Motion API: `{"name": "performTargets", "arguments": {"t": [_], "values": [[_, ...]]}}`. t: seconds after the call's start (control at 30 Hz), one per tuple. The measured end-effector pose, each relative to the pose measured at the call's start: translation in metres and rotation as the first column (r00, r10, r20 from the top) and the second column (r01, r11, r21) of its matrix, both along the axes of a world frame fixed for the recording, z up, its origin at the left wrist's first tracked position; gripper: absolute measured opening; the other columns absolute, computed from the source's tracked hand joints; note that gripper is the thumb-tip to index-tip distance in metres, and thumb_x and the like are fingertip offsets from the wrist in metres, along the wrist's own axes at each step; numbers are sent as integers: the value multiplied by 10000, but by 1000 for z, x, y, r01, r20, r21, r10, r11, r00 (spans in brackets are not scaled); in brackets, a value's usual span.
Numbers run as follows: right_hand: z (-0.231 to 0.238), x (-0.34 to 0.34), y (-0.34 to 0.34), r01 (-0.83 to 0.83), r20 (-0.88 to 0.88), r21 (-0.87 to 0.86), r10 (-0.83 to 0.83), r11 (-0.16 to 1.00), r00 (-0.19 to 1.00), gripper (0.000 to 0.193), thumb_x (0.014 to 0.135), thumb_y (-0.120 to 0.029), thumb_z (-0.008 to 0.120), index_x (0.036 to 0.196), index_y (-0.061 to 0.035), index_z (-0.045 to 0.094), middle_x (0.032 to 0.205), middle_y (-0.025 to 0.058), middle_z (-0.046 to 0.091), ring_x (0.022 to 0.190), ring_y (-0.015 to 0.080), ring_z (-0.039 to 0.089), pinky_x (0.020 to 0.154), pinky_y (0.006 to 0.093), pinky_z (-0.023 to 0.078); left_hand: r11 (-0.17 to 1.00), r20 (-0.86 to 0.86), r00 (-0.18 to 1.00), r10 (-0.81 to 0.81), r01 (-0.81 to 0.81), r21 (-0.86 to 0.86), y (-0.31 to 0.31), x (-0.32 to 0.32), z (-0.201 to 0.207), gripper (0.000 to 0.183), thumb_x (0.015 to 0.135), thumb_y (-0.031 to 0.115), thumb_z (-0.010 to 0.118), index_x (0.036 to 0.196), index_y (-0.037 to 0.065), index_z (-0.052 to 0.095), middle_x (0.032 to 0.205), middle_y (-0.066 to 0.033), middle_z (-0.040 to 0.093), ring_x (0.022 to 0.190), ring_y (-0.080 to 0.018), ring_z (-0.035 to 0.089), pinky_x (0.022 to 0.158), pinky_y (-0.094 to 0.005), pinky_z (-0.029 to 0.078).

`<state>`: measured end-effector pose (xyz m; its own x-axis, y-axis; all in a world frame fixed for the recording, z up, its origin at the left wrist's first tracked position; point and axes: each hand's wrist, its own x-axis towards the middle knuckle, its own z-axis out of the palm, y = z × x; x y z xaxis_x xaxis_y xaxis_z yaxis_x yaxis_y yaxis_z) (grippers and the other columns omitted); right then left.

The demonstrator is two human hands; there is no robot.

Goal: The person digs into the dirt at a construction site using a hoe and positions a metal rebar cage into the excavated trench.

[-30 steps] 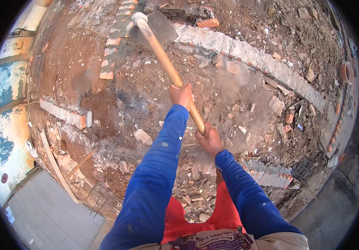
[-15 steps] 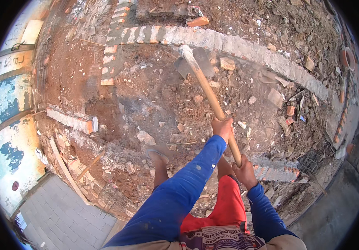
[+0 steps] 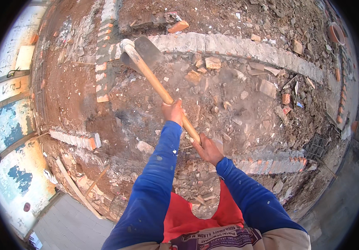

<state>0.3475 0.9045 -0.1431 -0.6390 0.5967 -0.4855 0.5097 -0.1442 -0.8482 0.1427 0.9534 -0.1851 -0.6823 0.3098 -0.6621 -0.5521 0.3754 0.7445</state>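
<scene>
A hoe with a long wooden handle [image 3: 153,82] slants across the middle of the view, held in both my hands. My left hand [image 3: 173,111] is wrapped round the shaft partway along it. Closer to my body, my right hand [image 3: 208,149] grips the butt end. The hoe's broad grey metal blade [image 3: 149,51] and its pale socket hang over the left part of a curved-looking brick footing [image 3: 217,43], covering some of it. Whether the blade touches anything below, I cannot tell.
Broken bricks and stones, among them an orange-brown chunk [image 3: 212,63], litter the brown soil. A short brick wall stub [image 3: 75,138] stands at left. Another low brick row [image 3: 271,166] crosses nearer me. Wooden planks [image 3: 77,187] lie lower left; wire mesh [image 3: 319,148] sits at right.
The hoe and both hands have swung to the left, and its blade now appears nearer the left brick corner. My right hand has moved farther from my body.
</scene>
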Motion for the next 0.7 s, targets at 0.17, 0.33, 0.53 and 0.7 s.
{"name": "performTargets", "arguments": {"t": [0.17, 0.33, 0.53, 0.7], "values": [[-28, -36, -47, 54, 119, -23, -51, 998, 992, 438, 1017, -404, 576, 1065, 28, 522, 842, 305, 672, 812, 486, 682, 708, 554, 525, 919, 92, 996, -10, 46, -391, -29, -39, -51, 115, 851, 49, 660, 907, 37, 560, 661, -54, 535, 441, -199, 542, 388, -388, 462], [30, -11, -59, 53, 187, -240, -8, 969, 982, 543, 1027, -469, 537, 1134, 63, 534, 908, 307, 682, 896, 478, 693, 783, 543, 538, 915, 168, 982, -85, 144, -377, -68, -30, -45, 153, 829, 140, 698, 866, 73, 565, 696, -23, 506, 517, -192, 536, 459, -405, 476], [27, -10, -42, -42, 130, -166, 64, 985, 990, 615, 1038, -518, 489, 1196, 76, 509, 901, 319, 679, 893, 481, 693, 805, 545, 538, 971, 271, 958, -91, 145, -188, -65, -24, -28, 168, 831, 118, 715, 815, 99, 548, 646, -13, 502, 514, -169, 532, 472, -362, 496], [18, -42, -82, -100, 112, -115, 113, 988, 987, 623, 1034, -539, 483, 1187, 65, 499, 829, 304, 672, 845, 485, 690, 772, 563, 532, 998, 162, 986, -48, 41, 41, -94, -53, 15, 210, 845, 109, 747, 900, 98, 545, 678, -13, 523, 530, -171, 549, 468, -362, 494]]}}
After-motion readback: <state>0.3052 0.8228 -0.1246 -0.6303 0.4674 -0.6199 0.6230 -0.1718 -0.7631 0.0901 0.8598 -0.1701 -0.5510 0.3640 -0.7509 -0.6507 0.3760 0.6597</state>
